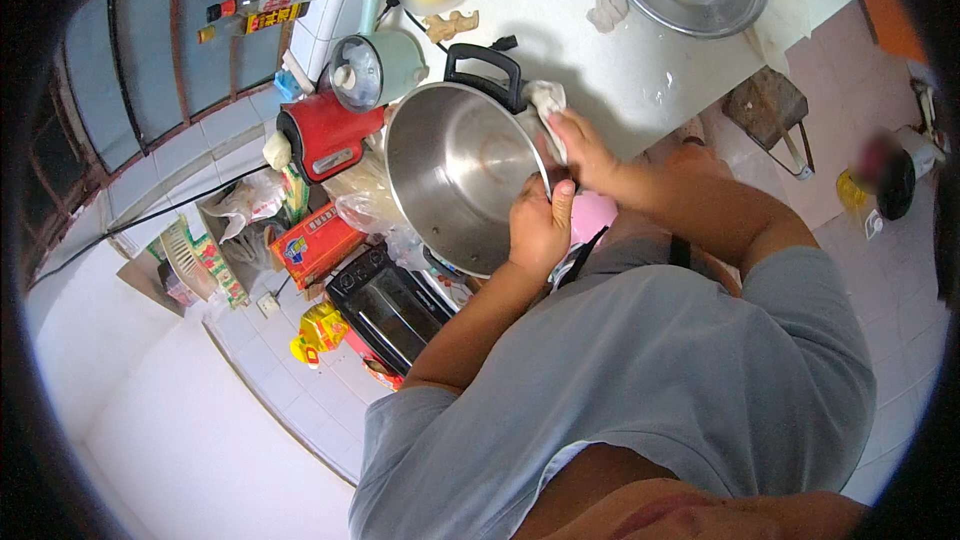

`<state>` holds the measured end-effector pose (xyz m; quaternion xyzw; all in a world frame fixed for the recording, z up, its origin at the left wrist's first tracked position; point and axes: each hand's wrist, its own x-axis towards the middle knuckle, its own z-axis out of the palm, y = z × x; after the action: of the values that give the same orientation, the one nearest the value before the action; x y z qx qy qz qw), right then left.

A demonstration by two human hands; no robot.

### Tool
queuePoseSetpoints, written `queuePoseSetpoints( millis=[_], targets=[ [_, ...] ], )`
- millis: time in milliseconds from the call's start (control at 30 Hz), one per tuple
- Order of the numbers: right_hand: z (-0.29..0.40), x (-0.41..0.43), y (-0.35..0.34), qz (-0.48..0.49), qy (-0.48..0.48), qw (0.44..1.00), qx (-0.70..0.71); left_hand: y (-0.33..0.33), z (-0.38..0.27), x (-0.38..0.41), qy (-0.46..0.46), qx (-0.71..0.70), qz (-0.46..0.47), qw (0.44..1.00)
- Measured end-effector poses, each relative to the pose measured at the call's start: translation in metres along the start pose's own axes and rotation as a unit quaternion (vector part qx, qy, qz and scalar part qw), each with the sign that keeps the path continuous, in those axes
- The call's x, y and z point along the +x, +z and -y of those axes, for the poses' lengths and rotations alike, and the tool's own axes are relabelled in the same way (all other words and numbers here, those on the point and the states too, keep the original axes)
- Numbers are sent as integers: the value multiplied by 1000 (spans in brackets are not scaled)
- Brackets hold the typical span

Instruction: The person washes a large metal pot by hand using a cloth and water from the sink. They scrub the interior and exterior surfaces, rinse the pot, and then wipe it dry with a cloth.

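Observation:
A large stainless steel pot (472, 165) with black side handles is tilted, its mouth facing up towards me. My left hand (540, 229) grips its near rim, the thumb outside and the fingers over the edge. In my right hand (589, 150) is a white cloth (549, 109), pressed against the pot's outer wall near the upper black handle. Part of the cloth is hidden by the fingers. Ginger root (451, 26) and a black plug (505, 43) lie on the white countertop beyond the pot.
Left of the pot stand a pale green electric pot (379, 67), a red kettle (330, 131), a red box (319, 244) and a black toaster oven (394, 307). Metal basins (694, 26) and a crumpled cloth (607, 10) lie on the far counter. A stool (765, 109) stands at right.

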<state>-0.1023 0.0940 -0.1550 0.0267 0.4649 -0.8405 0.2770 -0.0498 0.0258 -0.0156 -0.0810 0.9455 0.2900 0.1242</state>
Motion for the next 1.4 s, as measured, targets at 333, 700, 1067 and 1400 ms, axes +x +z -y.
queuePoseSetpoints(
  millis=[333, 700, 1067, 1400],
  targets=[
    [-7, 88, -19, 100, 23, 938, -332, -4, -6, 2, -50, 0, -7, 999],
    [-39, -39, 21, -100, -55, 993, 16, 8, 18, 0, -39, -117, -12, 992],
    [21, -21, 25, -35, -224, 959, -170, -1, 11, 0, -44, -90, 8, 995],
    [15, -18, 22, -41, -210, 966, -147, 5, 19, 2, 10, -101, -23, 995]
  ],
)
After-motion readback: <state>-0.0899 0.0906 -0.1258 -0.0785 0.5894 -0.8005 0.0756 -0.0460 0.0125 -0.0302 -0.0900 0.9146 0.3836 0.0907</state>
